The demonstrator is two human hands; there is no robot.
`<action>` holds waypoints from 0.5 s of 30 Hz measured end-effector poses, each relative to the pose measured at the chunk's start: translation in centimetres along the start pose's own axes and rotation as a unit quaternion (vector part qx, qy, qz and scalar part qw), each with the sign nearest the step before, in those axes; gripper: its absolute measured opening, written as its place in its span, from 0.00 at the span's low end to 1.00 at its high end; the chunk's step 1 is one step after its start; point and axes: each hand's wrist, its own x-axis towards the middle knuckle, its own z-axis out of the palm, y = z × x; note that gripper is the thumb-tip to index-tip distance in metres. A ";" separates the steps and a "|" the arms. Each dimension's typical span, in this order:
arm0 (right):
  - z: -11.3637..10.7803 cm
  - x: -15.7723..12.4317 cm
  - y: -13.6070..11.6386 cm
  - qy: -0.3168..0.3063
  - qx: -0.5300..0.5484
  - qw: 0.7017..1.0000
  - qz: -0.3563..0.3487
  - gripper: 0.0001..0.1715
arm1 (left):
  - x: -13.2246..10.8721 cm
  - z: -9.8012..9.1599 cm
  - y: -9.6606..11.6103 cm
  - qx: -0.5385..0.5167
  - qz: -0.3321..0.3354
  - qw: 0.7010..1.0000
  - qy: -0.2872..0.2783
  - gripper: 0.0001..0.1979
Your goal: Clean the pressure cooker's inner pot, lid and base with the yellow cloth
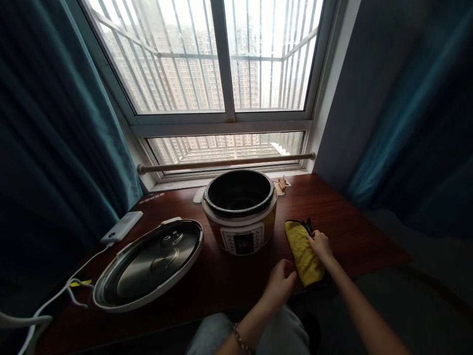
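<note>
A folded yellow cloth with a dark underside (301, 249) lies on the table in front of me, to the right of the pot. My right hand (320, 246) grips its right edge, thumb and fingers closed on it. Beside the cloth's lower left edge is my left hand (279, 283), fingers loosely curled with a gap to the thumb and nothing visible between them. An electric cooker (242, 236) stands uncovered at the centre, its dark inner pot (240, 190) in place. Its round lid (155, 266) lies at the left, metal inner side up.
A white power strip (121, 227) with a white cable (70, 276) sits at the table's left edge. Behind the wooden table (354, 231) is a barred window with a wooden rail (225, 162). Blue curtains (92, 98) hang on both sides. Small brown pieces (284, 184) lie behind the cooker.
</note>
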 end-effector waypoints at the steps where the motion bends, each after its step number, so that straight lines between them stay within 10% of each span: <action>1: 0.3 0.2 -0.2 -0.001 -0.006 1.000 0.008 0.15 | 0.0 0.4 0.1 0.022 0.021 1.000 -0.008 0.12; 9: -1.0 0.4 0.2 -0.006 -0.030 0.998 0.053 0.14 | 0.1 2.0 0.5 0.234 0.204 0.941 -0.135 0.21; 15: -1.3 0.9 0.7 -0.029 -0.049 0.993 0.105 0.20 | 0.4 3.6 0.5 0.373 0.183 0.892 -0.180 0.17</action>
